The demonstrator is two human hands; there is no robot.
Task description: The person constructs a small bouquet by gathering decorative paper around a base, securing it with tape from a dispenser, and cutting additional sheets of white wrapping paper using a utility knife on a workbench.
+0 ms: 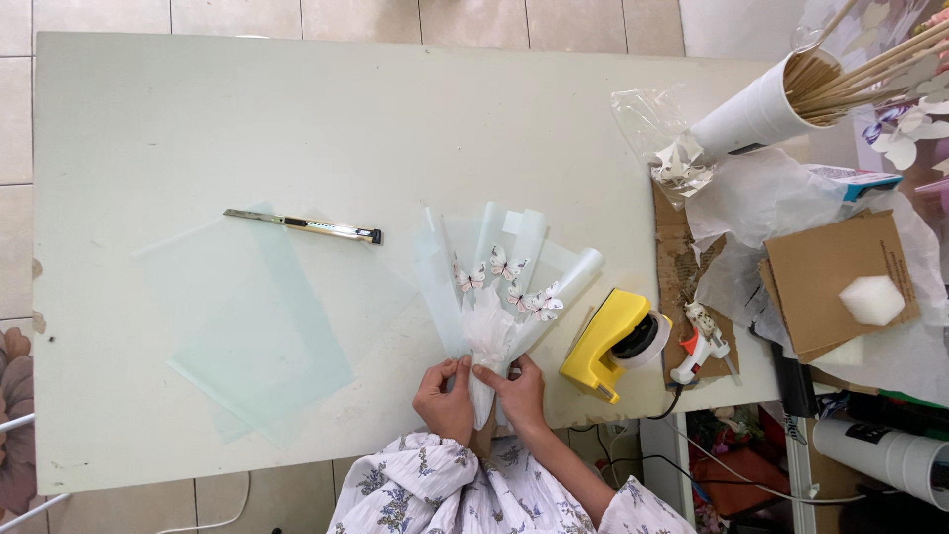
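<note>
Near the table's front edge, the left hand and right hand pinch closed around the butterfly bouquet's stem, gathering its wrap, which likely needs binding.

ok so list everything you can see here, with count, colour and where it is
table: one, pale cream, fills most of the view
bouquet: one, translucent pale wrap with paper butterflies, near table edge
translucent sheets: a few, pale green, table left
utility knife: one, metallic, above the sheets
tape dispenser: one, yellow, right of bouquet
glue gun: one, white, on brown cardboard
tube of sticks: one, white, top right
cardboard piece: one, brown, far right
foam block: one, white, on the cardboard piece
left hand: grips bouquet base
right hand: grips bouquet base
</note>
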